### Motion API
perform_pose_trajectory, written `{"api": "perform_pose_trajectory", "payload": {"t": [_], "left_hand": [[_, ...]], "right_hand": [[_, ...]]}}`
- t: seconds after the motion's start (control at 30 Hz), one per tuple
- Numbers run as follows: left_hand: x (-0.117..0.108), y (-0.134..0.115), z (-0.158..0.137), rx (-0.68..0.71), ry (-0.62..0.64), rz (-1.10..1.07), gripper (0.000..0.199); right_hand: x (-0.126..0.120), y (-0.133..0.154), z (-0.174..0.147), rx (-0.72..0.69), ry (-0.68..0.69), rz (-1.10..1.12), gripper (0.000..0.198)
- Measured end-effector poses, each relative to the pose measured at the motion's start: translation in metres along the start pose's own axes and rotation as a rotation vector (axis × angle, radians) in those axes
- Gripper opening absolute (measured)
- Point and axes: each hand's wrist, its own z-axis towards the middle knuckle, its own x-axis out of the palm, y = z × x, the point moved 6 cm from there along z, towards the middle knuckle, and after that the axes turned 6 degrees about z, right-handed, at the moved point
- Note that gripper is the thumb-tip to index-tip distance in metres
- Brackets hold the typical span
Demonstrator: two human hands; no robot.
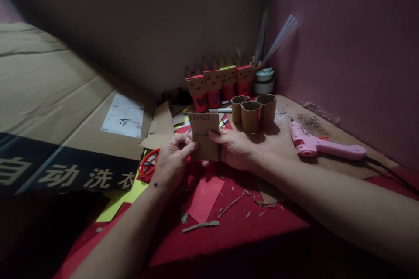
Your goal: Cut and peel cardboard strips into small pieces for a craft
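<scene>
Probably light, stiff yet easily creased, the cardboard piece (205,151) is above the table (255,226), behind its front edge; left hand (172,159) and right hand (238,149) pinch opposite sides, sensible holds.

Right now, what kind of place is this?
It looks like a craft corner, though I can't tell whose. There's a pink glue gun, a row of little cardboard figures with pointy ears, and a piece of cardboard held above scraps.
</scene>
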Motion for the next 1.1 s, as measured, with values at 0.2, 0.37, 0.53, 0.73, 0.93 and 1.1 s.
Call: {"api": "perform_pose_trajectory", "payload": {"t": [0.2,0.37,0.53,0.73,0.93,1.1], "left_hand": [[0.000,0.003,0.000,-0.007,-0.002,0.019,0.030],[-0.001,0.012,0.003,-0.045,-0.034,-0.134,0.030],[0.001,0.019,0.002,-0.141,0.092,-0.131,0.034],[0.014,0.021,-0.005,-0.283,0.272,-0.110,0.027],[0.006,0.014,0.001,-0.222,0.123,-0.215,0.018],[-0.002,0.016,0.002,-0.237,0.071,-0.135,0.024]], "right_hand": [[-0.001,0.000,0.000,-0.014,0.031,-0.089,0.051],[-0.002,0.002,0.001,-0.056,0.029,-0.090,0.049],[-0.006,0.000,0.003,-0.080,0.000,-0.083,0.052],[-0.008,0.000,0.001,-0.045,-0.030,-0.117,0.046],[-0.005,-0.004,-0.009,0.135,-0.046,-0.290,0.023],[-0.003,-0.006,-0.012,0.167,-0.109,-0.438,0.024]]}}
